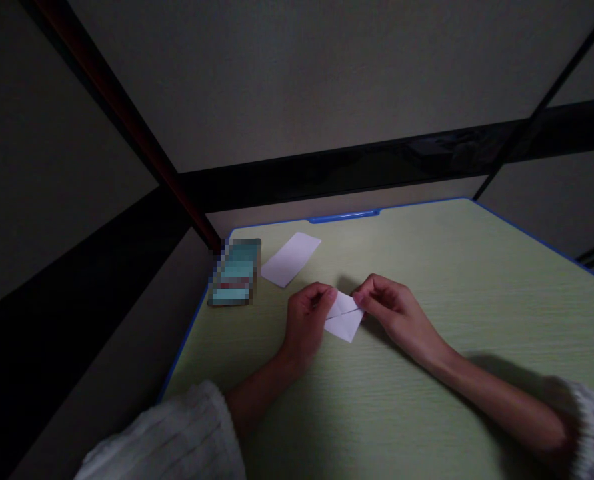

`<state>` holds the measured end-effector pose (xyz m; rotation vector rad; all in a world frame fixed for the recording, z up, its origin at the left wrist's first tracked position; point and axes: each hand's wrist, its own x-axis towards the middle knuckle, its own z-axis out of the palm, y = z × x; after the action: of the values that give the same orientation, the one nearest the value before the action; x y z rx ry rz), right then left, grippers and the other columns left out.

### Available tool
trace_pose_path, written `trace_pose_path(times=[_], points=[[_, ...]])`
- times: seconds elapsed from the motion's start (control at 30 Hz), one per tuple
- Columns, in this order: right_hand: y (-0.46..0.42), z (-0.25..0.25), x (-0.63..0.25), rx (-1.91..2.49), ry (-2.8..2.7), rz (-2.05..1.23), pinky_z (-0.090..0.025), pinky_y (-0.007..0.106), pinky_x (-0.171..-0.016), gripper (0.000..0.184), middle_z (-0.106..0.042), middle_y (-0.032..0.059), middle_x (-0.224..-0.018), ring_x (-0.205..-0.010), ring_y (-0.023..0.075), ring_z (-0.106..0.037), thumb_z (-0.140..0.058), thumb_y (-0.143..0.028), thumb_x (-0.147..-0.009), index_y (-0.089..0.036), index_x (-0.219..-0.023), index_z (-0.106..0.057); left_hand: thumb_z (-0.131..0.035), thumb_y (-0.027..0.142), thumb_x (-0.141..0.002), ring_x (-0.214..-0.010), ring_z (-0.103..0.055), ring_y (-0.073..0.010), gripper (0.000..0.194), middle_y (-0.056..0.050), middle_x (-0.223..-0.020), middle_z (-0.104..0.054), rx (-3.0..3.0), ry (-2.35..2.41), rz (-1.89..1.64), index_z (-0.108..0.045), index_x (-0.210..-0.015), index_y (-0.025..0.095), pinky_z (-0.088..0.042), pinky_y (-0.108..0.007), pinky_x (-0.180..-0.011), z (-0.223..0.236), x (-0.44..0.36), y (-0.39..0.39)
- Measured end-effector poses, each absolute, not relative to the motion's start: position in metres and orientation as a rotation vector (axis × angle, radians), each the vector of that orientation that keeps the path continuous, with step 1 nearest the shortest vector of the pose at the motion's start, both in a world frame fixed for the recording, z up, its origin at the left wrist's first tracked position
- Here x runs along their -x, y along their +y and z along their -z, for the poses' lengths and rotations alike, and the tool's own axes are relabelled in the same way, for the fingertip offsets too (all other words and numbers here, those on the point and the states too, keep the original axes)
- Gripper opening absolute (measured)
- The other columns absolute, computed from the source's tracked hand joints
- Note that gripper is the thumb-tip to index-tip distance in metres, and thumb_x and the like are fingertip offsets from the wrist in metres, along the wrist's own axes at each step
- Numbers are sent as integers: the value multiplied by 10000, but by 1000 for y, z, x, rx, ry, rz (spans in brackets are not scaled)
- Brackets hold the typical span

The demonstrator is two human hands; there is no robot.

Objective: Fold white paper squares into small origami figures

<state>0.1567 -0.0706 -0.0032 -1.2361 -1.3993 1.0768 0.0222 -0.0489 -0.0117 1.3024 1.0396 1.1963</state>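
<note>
A small piece of folded white paper is held between my two hands, just over the table. A dark crease or fold edge runs across its middle. My left hand pinches its left side between thumb and fingers. On the opposite side, my right hand pinches the upper right corner, thumb on top. The fingertips behind the paper are hidden. Beyond my left hand lies a flat rectangular sheet of white paper, apart from both hands.
A blurred-out phone-like device with a lit screen lies near the table's left edge. The pale wood-grain table has a blue rim and a blue strip at its far edge. Cabinet-like panels stand behind and to the left.
</note>
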Motion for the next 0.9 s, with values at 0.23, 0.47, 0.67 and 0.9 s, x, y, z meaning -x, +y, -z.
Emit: trace_pose_path(times=[0.23, 0.47, 0.67, 0.9], points=[[-74, 2, -156, 1299, -1589, -1012, -281, 216, -442, 279, -386, -35, -517, -489, 88, -357, -427, -327, -800, -155, -590, -490, -551, 270, -673, -495, -363, -78, 201, 40, -495, -436, -1322, 992, -1156, -520, -525, 137, -283, -200, -476, 9, -22, -49], [-75, 0, -161, 1324, -1564, -814, -298, 216, -428, 249, -471, -12, -510, -478, 96, -391, -477, -305, -775, -140, -614, -570, -543, 250, -662, -475, -382, -69, 155, 38, -497, -455, -1321, 1007, -1031, -542, -566, 129, -306, -182, -452, 8, -25, -52], [-73, 0, -164, 1265, -1513, -843, -323, 210, -436, 236, -500, -7, -525, -486, 94, -422, -494, -308, -766, -139, -624, -578, -566, 272, -647, -483, -456, -85, 175, 12, -524, -510, -1331, 994, -955, -551, -557, 123, -357, -184, -443, 8, -25, -53], [-70, -5, -161, 1210, -1536, -1003, -327, 197, -399, 237, -508, -11, -515, -457, 86, -432, -509, -327, -739, -139, -609, -574, -572, 300, -648, -438, -437, -80, 236, 22, -452, -462, -1452, 928, -848, -503, -494, 135, -353, -183, -412, 14, -25, -54]])
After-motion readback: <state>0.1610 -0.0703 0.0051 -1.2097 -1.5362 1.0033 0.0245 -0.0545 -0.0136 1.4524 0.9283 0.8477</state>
